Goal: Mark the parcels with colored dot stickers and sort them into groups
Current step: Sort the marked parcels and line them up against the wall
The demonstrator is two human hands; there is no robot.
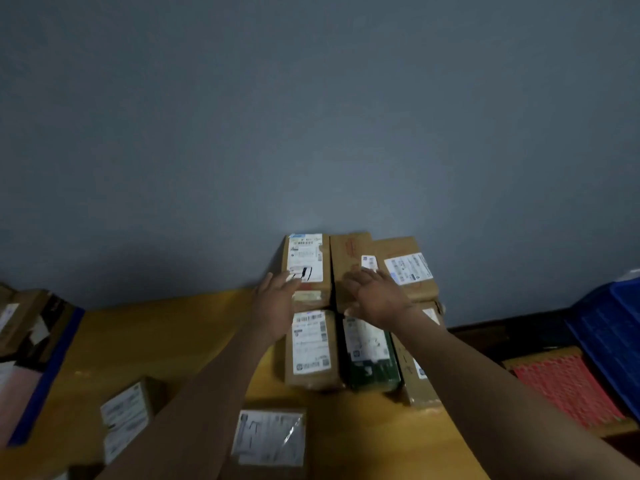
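Observation:
Several brown parcels with white labels sit grouped on the yellow table [166, 327] against the wall. My left hand [275, 306] lies with fingers straight on the left edge of the back left parcel [306, 263]. My right hand [375, 296] rests flat on the back right parcel [384, 268]. In front of these lie another brown parcel [311, 348], a green parcel [370, 355] and a third brown parcel [417, 375]. Two more labelled parcels, one [126, 417] at the left and one [268, 439] at the middle, lie near the front. A red dot sticker sheet [568, 389] lies at the right.
A blue plastic crate [609, 327] stands at the far right behind the sticker sheet. At the far left, a blue-edged bin [45, 368] holds more boxes. A grey wall rises directly behind the table.

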